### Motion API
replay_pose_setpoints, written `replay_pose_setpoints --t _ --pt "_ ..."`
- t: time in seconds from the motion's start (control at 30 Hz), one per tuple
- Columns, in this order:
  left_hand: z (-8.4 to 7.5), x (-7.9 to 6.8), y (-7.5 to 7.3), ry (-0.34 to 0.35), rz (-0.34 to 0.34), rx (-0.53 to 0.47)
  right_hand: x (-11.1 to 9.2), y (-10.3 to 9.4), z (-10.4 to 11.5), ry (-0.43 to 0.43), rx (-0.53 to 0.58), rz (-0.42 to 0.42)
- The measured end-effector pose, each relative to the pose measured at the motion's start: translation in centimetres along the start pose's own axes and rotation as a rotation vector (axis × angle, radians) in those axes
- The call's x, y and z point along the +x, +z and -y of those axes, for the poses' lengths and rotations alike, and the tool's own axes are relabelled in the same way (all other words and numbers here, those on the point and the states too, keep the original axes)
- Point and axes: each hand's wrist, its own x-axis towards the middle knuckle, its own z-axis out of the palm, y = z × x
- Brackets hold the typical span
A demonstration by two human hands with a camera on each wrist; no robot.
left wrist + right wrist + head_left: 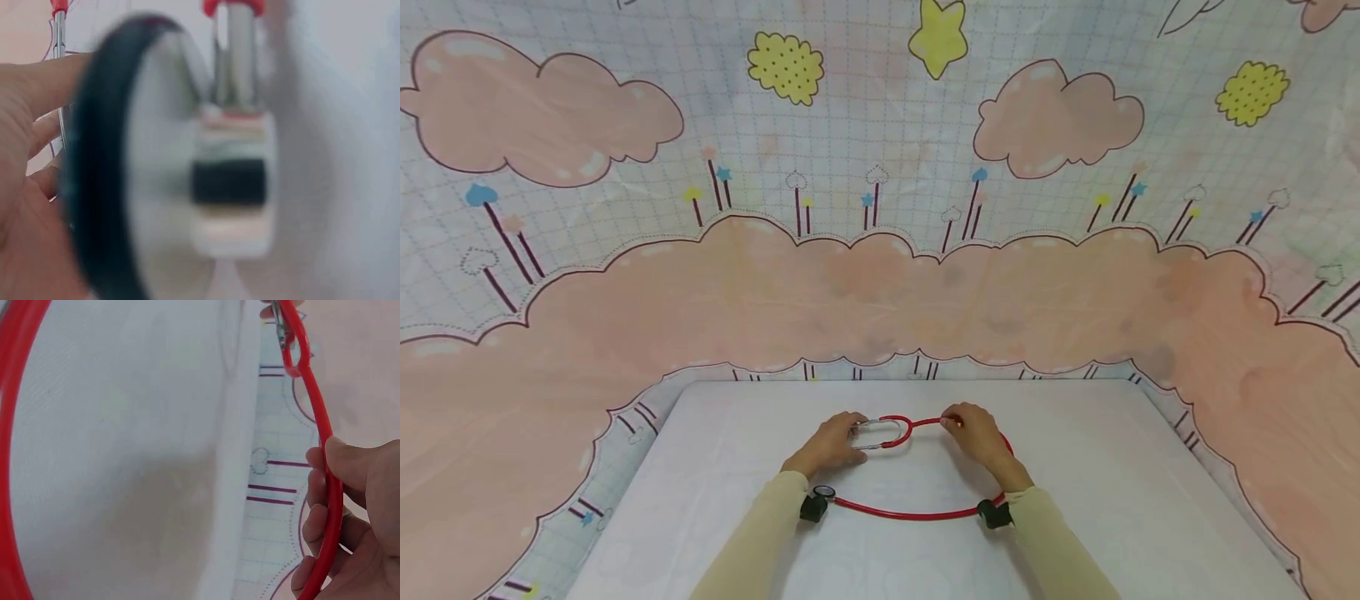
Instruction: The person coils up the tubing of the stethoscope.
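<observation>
A stethoscope with red tubing point(917, 517) forms a loop between my two hands. My left hand point(833, 442) holds the metal ear tubes point(870, 447) near their tips; the earpieces are hidden by the fingers. My right hand point(976, 433) pinches the tubing just past the Y-shaped fork; in the right wrist view, the thumb and curled fingers point(317, 528) lie around the red tube point(322, 419). From there the tube bends back under the right wrist toward the left. At its end, the round chest piece point(165, 175) with a black rim looms blurred before the left wrist camera.
A white tabletop point(737, 417) lies beneath the hands. Behind it and along its sides hangs a cloth point(880, 292) printed with clouds and stars. Dark wrist cameras point(995, 514) sit at both sleeves, close to the tubing.
</observation>
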Motion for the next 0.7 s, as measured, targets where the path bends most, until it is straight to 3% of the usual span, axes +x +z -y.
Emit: replay_pose_setpoints --t 0.2,0.43,0.7 --pt "-0.3 0.1 -0.3 0.032 -0.034 -0.037 -0.5 -0.8 0.6 0.014 0.040 -0.002" --pt "-0.6 -0.4 -0.8 0.077 -0.020 -0.101 -1.0 -1.3 0.8 -0.019 0.039 -0.034" --pt "-1.0 -1.5 -1.3 0.067 -0.007 -0.143 -1.6 -1.6 1.0 -0.036 0.043 -0.061"
